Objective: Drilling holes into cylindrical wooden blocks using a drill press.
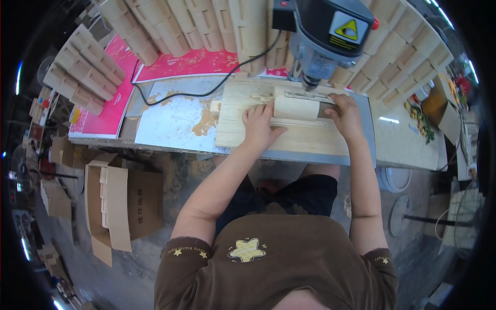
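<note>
A pale, rounded wooden block (295, 107) lies on a flat wooden board (232, 119) beneath a drill press (323, 46). A narrow metal strip (307, 95) runs along the block's far side. My left hand (258, 124) rests at the block's left end, fingertips touching it and thumb spread away over the board. At the other end, my right hand (345, 116) is closed round the block's darker right end, partly covering it. The drill chuck (310, 82) hangs just above the far edge of the block; whether a bit touches the wood cannot be made out.
Stacked rounded wooden pieces (175, 26) line the table's back, with more stacks (392, 46) at the right. A black cable (206, 94) crosses the left tabletop. An open cardboard box (124, 201) stands on the floor, and a white bucket (395, 179) sits below right.
</note>
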